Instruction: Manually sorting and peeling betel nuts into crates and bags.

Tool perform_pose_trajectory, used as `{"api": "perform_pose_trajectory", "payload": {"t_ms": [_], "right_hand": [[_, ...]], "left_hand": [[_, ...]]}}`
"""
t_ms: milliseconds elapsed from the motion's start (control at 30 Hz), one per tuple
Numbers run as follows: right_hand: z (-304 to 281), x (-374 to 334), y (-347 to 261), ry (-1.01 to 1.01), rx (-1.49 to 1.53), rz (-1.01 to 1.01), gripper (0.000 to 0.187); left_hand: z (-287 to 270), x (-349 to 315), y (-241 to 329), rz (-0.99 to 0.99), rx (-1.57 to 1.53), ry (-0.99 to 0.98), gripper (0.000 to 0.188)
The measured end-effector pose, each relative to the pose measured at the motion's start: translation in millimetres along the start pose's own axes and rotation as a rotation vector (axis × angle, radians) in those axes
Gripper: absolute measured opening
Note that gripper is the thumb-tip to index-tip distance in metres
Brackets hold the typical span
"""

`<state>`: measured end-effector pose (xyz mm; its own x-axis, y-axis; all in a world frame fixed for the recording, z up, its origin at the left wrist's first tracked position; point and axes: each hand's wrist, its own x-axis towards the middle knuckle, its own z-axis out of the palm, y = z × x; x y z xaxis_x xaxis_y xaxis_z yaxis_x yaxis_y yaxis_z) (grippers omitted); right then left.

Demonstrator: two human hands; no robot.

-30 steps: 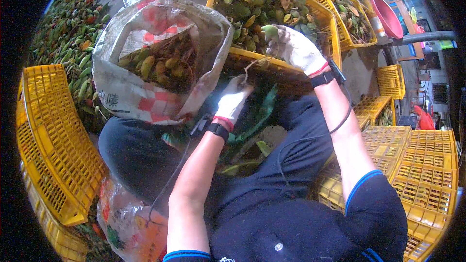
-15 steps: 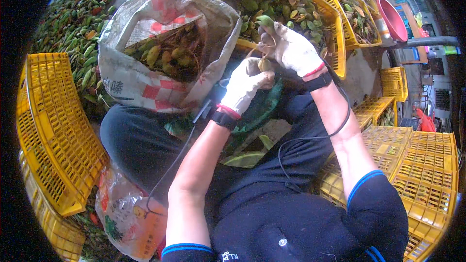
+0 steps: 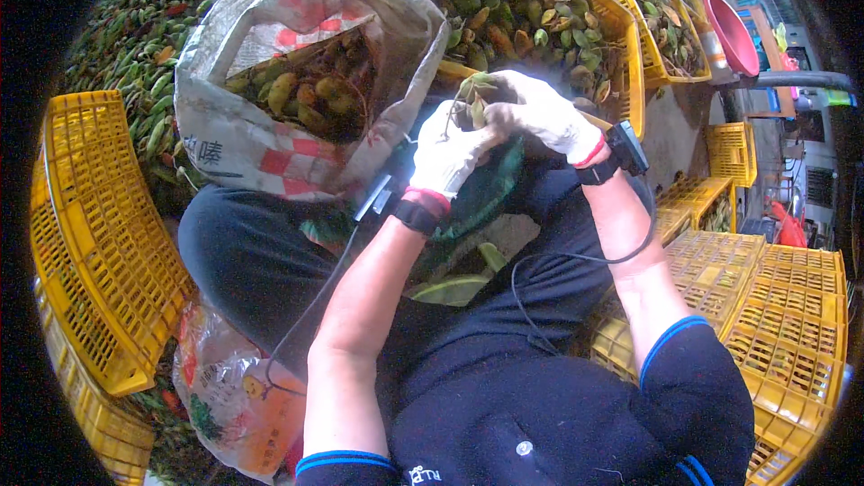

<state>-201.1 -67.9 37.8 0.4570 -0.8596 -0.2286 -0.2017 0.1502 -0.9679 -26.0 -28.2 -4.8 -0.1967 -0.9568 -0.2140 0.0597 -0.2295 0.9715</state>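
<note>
Both my hands wear white knitted gloves with red cuffs and come together in front of me. My left hand (image 3: pixel 450 157) is closed around a small sprig of green-brown pods (image 3: pixel 476 94), whose thin stem pokes out by the thumb. My right hand (image 3: pixel 547 119) pinches the same sprig from the other side, its fingertips touching it. Just left of them stands a white woven sack (image 3: pixel 238 157), its mouth wide and brownish-green, rounded pods (image 3: pixel 310 99) inside. Beyond my hands is a yellow crate (image 3: pixel 633 72) heaped with green and brown pods (image 3: pixel 549 13).
Loose green pods (image 3: pixel 135 45) cover the floor at far left. Yellow crates stand left (image 3: pixel 108 252) and right (image 3: pixel 787 306). A pink basin (image 3: pixel 731 34) is at back right. A plastic bag (image 3: pixel 238 405) lies by my left leg. Cables hang from my wrist straps.
My right hand has come down from over the crate toward my left hand. A leafy-looking sprig of pods now shows between them, where a larger green pod stuck up before.
</note>
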Motion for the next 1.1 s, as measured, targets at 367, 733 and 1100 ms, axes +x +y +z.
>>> {"api": "perform_pose_trajectory", "payload": {"t_ms": [367, 733, 1100], "right_hand": [[-6, 5, 9, 0.036, 0.076, 0.059, 0.039], [12, 6, 10, 0.058, -0.419, -0.004, 0.044], [7, 3, 11, 0.02, -0.191, -0.105, 0.04]], "left_hand": [[-19, 0, 16, 0.033, 0.01, -0.074, 0.046], [-23, 10, -11, 0.109, 0.55, -0.023, 0.05], [-28, 9, -19, 0.088, 0.18, -0.001, 0.029]]}}
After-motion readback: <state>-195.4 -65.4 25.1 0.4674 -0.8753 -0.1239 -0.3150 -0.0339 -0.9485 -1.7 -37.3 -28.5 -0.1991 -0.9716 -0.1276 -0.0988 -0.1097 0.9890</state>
